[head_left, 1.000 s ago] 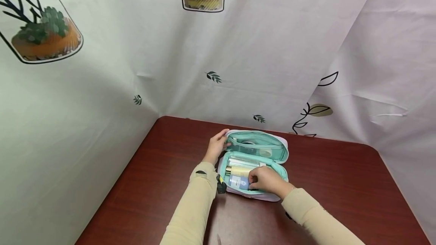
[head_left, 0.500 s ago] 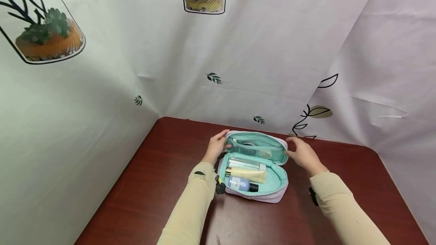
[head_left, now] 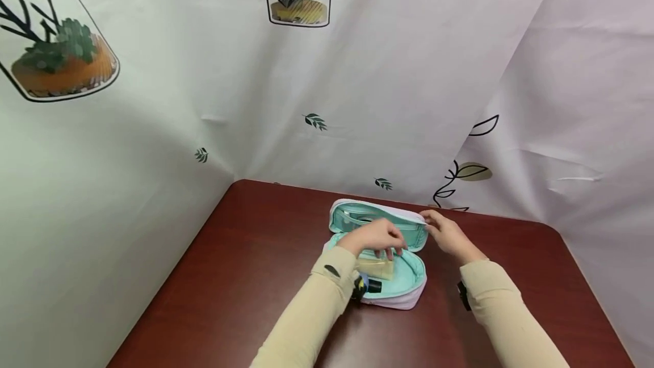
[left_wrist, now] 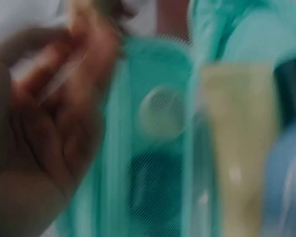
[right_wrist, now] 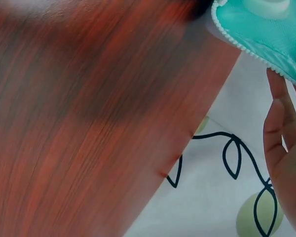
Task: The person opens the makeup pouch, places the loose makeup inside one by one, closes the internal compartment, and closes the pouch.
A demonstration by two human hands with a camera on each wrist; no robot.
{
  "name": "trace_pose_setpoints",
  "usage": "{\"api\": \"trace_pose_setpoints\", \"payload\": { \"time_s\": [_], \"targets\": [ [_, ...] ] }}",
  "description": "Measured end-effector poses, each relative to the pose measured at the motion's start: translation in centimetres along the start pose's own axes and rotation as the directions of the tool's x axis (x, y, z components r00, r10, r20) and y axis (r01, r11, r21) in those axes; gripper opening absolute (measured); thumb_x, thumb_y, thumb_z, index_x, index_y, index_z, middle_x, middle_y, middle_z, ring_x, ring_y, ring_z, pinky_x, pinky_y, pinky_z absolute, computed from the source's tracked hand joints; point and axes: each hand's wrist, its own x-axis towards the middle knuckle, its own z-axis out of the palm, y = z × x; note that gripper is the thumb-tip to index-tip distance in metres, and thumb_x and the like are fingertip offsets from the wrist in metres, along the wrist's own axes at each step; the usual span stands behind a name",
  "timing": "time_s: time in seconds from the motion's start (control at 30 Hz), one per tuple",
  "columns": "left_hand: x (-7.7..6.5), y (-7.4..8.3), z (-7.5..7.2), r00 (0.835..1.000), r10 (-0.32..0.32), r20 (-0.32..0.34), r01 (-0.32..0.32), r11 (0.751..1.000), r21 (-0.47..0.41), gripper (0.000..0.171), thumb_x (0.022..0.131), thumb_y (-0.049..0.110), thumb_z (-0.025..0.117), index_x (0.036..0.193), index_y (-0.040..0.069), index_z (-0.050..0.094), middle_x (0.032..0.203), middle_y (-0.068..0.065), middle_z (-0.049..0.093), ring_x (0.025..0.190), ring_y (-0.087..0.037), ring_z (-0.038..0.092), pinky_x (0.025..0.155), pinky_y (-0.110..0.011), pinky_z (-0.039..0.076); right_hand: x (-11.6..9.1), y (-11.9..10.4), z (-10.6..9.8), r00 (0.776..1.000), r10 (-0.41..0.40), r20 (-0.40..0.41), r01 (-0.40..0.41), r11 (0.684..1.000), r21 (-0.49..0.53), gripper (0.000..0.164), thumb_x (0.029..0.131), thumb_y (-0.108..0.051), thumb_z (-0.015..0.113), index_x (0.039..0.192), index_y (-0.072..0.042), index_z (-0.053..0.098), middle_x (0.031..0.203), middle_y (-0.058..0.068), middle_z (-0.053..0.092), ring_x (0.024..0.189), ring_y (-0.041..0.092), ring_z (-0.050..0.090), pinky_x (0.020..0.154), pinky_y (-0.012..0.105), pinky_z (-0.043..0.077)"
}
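Observation:
A lilac cosmetic bag (head_left: pixel 401 301) with mint lining lies unzipped on the table, its lid (head_left: pixel 418 238) raised at the back. My right hand (head_left: pixel 448 235) grips the lid's right corner by the zipper edge. Over the bag's middle hovers my left hand (head_left: pixel 375 237), fingers loosely bent, nothing visible in them; it is blurred in the left wrist view. Inside lie a pale yellow tube (head_left: pixel 378 268) and a blue bottle (left_wrist: pixel 291 182) with a black cap (head_left: pixel 374 286). The lid's mesh pocket holds a round pale item (left_wrist: pixel 163 112) and a dark one (left_wrist: pixel 155 185).
The dark red wooden table (head_left: pixel 245 266) extends around the bag. A white patterned curtain (head_left: pixel 245 101) hangs directly behind the table's back edge and along its left side.
My right hand left the blue bottle, moved up to the lid's right corner and took hold of it. My left hand let go of the lid's left side and moved right over the bag.

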Motion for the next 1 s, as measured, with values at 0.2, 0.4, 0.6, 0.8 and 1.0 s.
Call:
{"api": "trace_pose_setpoints", "payload": {
  "time_s": [0.2, 0.4, 0.6, 0.8, 1.0],
  "targets": [
    [3.5, 0.5, 3.4, 0.917, -0.112, -0.382, 0.221, 0.942, 0.254, 0.017, 0.087, 0.032, 0.064, 0.083, 0.019, 0.075, 0.076, 0.011, 0.067, 0.064, -0.004, 0.058, 0.057, -0.024, 0.045, 0.7, 0.1, 0.4, 1.000, -0.005, 0.027, 0.002, 0.996, 0.089, 0.024, 0.094, -0.002, 0.049, 0.117, -0.002, 0.057, 0.111, 0.021, 0.059, 0.094, 0.030, 0.054, 0.076, 0.045, 0.043],
    [4.9, 0.6, 5.6, 0.824, -0.107, -0.557, 0.296, 0.919, 0.261, 0.022, 0.078, 0.036, 0.073, 0.065, 0.019, 0.073, 0.059, 0.012, 0.062, 0.050, -0.001, 0.052, 0.046, -0.022, 0.040, 0.6, 0.4, 0.6, 0.999, 0.002, 0.034, -0.005, 0.995, 0.104, 0.018, 0.092, 0.002, 0.050, 0.107, -0.002, 0.059, 0.102, 0.018, 0.061, 0.082, 0.025, 0.051, 0.070, 0.038, 0.041],
    [5.4, 0.4, 6.6, 0.783, -0.020, -0.622, 0.244, 0.930, 0.277, 0.022, 0.079, 0.037, 0.071, 0.066, 0.021, 0.072, 0.059, 0.013, 0.061, 0.050, -0.001, 0.051, 0.046, -0.020, 0.038, 0.7, 0.5, 0.6, 1.000, -0.021, -0.009, 0.021, 0.996, 0.086, 0.017, 0.090, 0.005, 0.052, 0.102, -0.001, 0.061, 0.097, 0.016, 0.062, 0.079, 0.023, 0.051, 0.067, 0.037, 0.041],
    [5.2, -0.1, 6.5, 0.819, 0.025, -0.573, 0.180, 0.938, 0.297, 0.022, 0.090, 0.027, 0.061, 0.069, 0.021, 0.059, 0.058, 0.011, 0.050, 0.048, -0.004, 0.042, 0.046, -0.021, 0.033, 0.8, 0.8, 1.3, 0.999, -0.018, -0.037, 0.020, 0.999, 0.046, 0.022, 0.092, 0.001, 0.050, 0.113, 0.000, 0.058, 0.102, 0.017, 0.062, 0.083, 0.023, 0.056, 0.070, 0.039, 0.044],
    [5.0, 0.1, 5.5, 0.881, 0.021, -0.473, 0.170, 0.918, 0.359, 0.030, 0.091, 0.021, 0.053, 0.062, 0.019, 0.045, 0.052, 0.006, 0.037, 0.044, -0.008, 0.034, 0.043, -0.022, 0.028, 0.5, 1.0, 1.4, 0.998, -0.001, -0.066, 0.003, 0.999, 0.034, 0.021, 0.093, 0.000, 0.048, 0.112, -0.002, 0.056, 0.098, 0.016, 0.061, 0.077, 0.022, 0.054, 0.067, 0.038, 0.043]
  ]
}}
